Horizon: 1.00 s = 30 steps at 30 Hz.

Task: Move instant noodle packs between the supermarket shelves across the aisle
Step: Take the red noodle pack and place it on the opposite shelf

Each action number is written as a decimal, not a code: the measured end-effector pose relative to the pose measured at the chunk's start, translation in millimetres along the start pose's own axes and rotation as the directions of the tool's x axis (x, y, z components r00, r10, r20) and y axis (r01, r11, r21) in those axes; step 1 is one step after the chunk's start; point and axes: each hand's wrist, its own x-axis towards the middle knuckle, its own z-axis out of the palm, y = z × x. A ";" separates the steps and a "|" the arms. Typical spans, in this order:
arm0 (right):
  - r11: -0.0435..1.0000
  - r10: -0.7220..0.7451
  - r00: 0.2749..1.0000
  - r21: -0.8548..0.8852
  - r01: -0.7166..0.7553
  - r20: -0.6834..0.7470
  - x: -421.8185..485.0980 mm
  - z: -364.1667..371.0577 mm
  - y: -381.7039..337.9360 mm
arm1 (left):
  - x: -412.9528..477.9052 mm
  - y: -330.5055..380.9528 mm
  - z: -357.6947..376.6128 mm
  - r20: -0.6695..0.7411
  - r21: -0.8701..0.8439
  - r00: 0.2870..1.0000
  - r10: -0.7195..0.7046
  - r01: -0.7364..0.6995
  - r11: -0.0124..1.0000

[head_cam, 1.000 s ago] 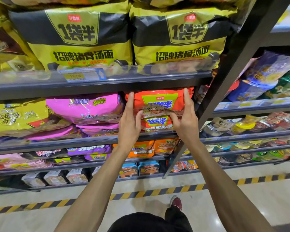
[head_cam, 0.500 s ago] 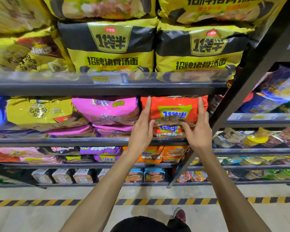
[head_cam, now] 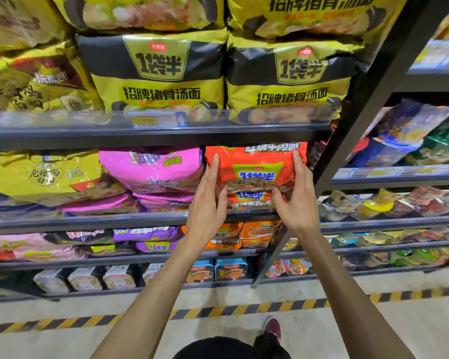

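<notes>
An orange-red noodle pack [head_cam: 254, 167] with a yellow-green label lies on top of another orange pack [head_cam: 252, 199] at the right end of the middle shelf [head_cam: 114, 220]. My left hand [head_cam: 209, 203] presses flat against its left side, fingers pointing up. My right hand [head_cam: 294, 195] grips its right side, thumb under the front edge. Both hands hold the top pack between them, and it sits mostly inside the shelf.
Pink packs [head_cam: 153, 169] lie just left of the orange ones, yellow packs [head_cam: 47, 174] further left. Large yellow-black packs [head_cam: 156, 73] fill the shelf above. A dark upright post [head_cam: 347, 141] stands right of the pack. Lower shelves hold more packs; striped floor tape [head_cam: 218, 310] runs below.
The view has moved closer to the shelf and tilted up. The orange pack has slid further in and higher on the stack, with both hands still on its sides.
</notes>
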 end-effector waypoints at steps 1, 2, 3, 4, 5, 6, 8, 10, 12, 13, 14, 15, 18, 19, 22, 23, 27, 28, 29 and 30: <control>1.000 0.001 1.000 -0.008 -0.001 0.009 -0.4 -2.0 -0.3 | -0.6 -0.3 -0.7 0.009 0.003 1.000 0.000 0.000 1.000; 1.000 -0.001 1.000 -0.019 0.001 0.021 -1.1 -3.4 -0.7 | -1.6 0.1 -1.9 0.018 0.001 1.000 0.001 -0.001 1.000; 0.999 -0.005 0.999 -0.034 0.006 0.034 -1.7 -4.9 -0.9 | -2.2 1.1 -3.1 0.029 -0.005 1.000 0.002 -0.001 1.000; 0.999 -0.010 0.999 -0.052 0.012 0.048 -2.2 -6.4 -1.2 | -2.5 2.1 -4.3 0.041 -0.008 0.999 0.001 0.000 1.000; 0.997 -0.013 0.998 -0.071 0.018 0.064 -2.5 -8.6 -1.5 | -2.6 3.7 -5.9 0.051 -0.006 0.999 -0.004 0.005 1.000; 0.996 -0.014 0.997 -0.087 0.021 0.079 -3.0 -11.0 -2.0 | -2.7 4.9 -7.4 0.061 -0.002 0.998 -0.008 0.009 1.000; 0.993 -0.007 0.994 -0.118 0.020 0.107 -4.3 -16.0 -3.0 | -3.1 6.2 -11.0 0.081 0.001 0.997 -0.011 0.011 1.000; 0.989 0.006 0.991 -0.150 0.014 0.132 -5.5 -20.8 -5.2 | -3.7 5.4 -15.0 0.102 -0.005 0.995 -0.016 0.016 1.000; 0.982 0.029 0.987 -0.191 0.002 0.159 -6.0 -25.2 -8.4 | -4.5 5.6 -19.4 0.122 -0.014 0.992 -0.015 0.017 1.000; 0.978 0.039 0.984 -0.208 -0.002 0.173 -5.8 -27.3 -10.2 | -5.0 6.0 -21.9 0.133 -0.017 0.991 -0.010 0.012 1.000; 0.975 0.050 0.981 -0.220 -0.007 0.188 -5.6 -29.3 -11.9 | -5.8 5.8 -24.0 0.143 -0.017 0.990 -0.006 0.008 1.000; 0.973 0.061 0.978 -0.230 -0.013 0.201 -5.4 -31.8 -13.7 | -6.5 6.2 -26.3 0.153 -0.013 0.988 -0.006 0.008 1.000; 0.964 0.074 0.969 -0.264 -0.010 0.235 -4.8 -38.0 -18.1 | -7.7 5.4 -32.4 0.172 -0.004 0.985 -0.019 0.020 1.000; 0.960 0.074 0.966 -0.279 -0.003 0.247 -4.4 -39.5 -19.2 | -8.6 6.2 -34.4 0.177 0.000 0.984 -0.023 0.024 1.000; 0.949 0.092 0.953 -0.317 0.004 0.288 -2.6 -43.8 -22.2 | -14.0 9.5 -40.4 0.182 0.027 0.983 -0.038 0.034 0.999; 0.947 0.100 0.948 -0.323 0.003 0.301 -2.2 -45.2 -23.4 | -15.9 11.4 -42.5 0.174 0.035 0.984 -0.042 0.036 0.999; 0.928 0.123 0.928 -0.373 0.018 0.352 -1.6 -50.2 -28.7 | -20.8 19.0 -51.3 0.159 0.075 0.985 -0.065 0.053 0.996; 0.920 0.129 0.922 -0.390 0.026 0.365 -2.0 -51.4 -30.3 | -22.8 21.2 -53.6 0.163 0.084 0.984 -0.068 0.055 0.995; 0.912 0.134 0.916 -0.408 0.035 0.378 -3.0 -52.7 -32.2 | -25.0 23.6 -56.0 0.171 0.094 0.983 -0.071 0.055 0.994; 0.905 0.140 0.911 -0.423 0.042 0.388 -4.5 -54.4 -34.3 | -27.4 26.1 -58.3 0.178 0.105 0.981 -0.073 0.055 0.993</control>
